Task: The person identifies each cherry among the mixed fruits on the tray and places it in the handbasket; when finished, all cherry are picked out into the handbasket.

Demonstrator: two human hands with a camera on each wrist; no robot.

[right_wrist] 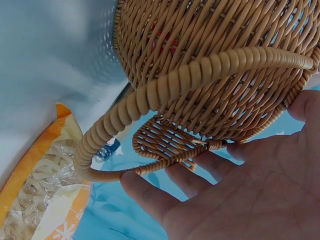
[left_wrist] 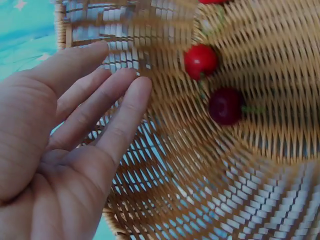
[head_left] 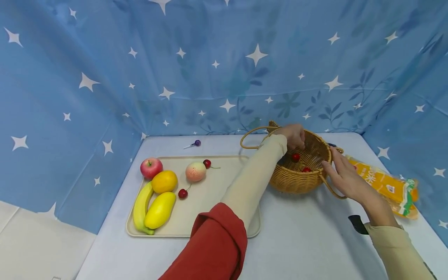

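A round wicker basket (head_left: 295, 183) with two loop handles stands at the right of the table. My left hand (head_left: 292, 136) reaches over its rim; in the left wrist view its fingers are loosely bent near the woven wall with nothing between them. Inside lie a bright red cherry (left_wrist: 201, 61), a dark red cherry (left_wrist: 226, 106) and part of another red one at the top edge. My right hand (head_left: 344, 177) touches the basket's right rim, its fingers extended beside a wrapped handle (right_wrist: 172, 86) in the right wrist view.
A beige tray (head_left: 217, 217) to the left bears an apple (head_left: 151, 168), a banana (head_left: 140, 208), a mango (head_left: 161, 210), an orange-yellow fruit (head_left: 164, 182), a peach (head_left: 195, 172) and two cherries (head_left: 183, 193). A lollipop (head_left: 196, 143) lies behind it. An orange snack bag (head_left: 388, 186) lies right of the basket.
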